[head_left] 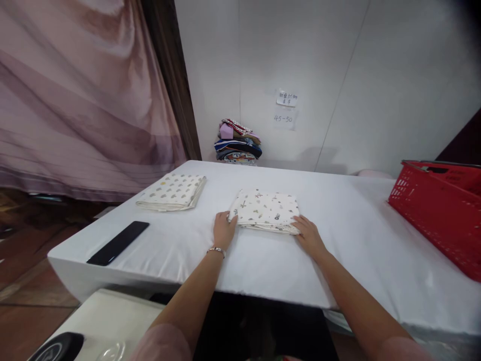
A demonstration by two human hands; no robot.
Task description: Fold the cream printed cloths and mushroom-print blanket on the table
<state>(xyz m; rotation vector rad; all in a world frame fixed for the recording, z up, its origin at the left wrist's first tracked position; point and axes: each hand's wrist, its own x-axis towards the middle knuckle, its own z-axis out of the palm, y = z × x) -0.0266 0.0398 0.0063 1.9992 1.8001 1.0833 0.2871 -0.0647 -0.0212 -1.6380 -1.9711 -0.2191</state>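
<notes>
Across the middle of the frame, a white-covered table is stretching out, its covering creasing softly toward the near edge. At its centre, a folded white cotton cloth with small printed motifs is lying flat. The left hand, a bracelet circling its wrist, is pinching the near left corner between thumb and fingers; the right hand is pinching the near right one. On the table's left side, a folded cream cloth with grey print is lying beyond a black phone-like slab.

At upper left, a pink curtain is hanging beside a dark post. A pale panelled wall is bearing paper notes, the lower reading "45-50".

Whether the stack of folded fabrics is resting on or behind the far edge is staying unclear. The right border is cutting off a red plastic basket, its inside mostly hiding. At bottom left, a cream box-like object is disappearing under the table.
</notes>
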